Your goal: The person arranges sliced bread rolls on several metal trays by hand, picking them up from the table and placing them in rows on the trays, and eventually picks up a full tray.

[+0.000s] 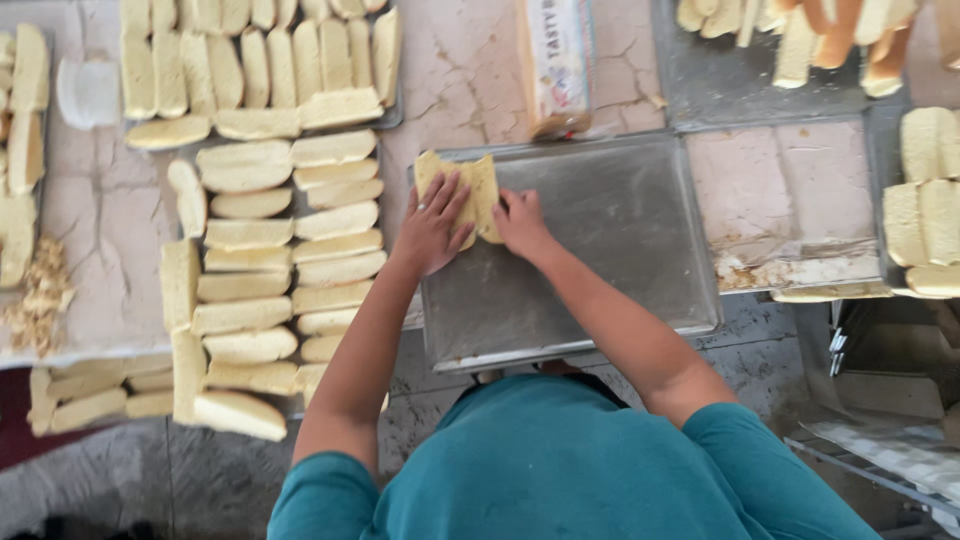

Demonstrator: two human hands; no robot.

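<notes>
Both hands, left hand (432,228) and right hand (520,222), press bread slice (478,188).

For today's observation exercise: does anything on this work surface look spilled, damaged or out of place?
Yes. A heap of crumbs lies loose at the far left, beside the neat slices. The surface itself looks cracked.

I'm in a bakery workroom: bread slices (268,235) in rows left of my metal tray (620,230) (more trays beyond it).

we see most of the metal tray (610,260) bare; rows of bread slices (270,250) crowd its left side.
</notes>
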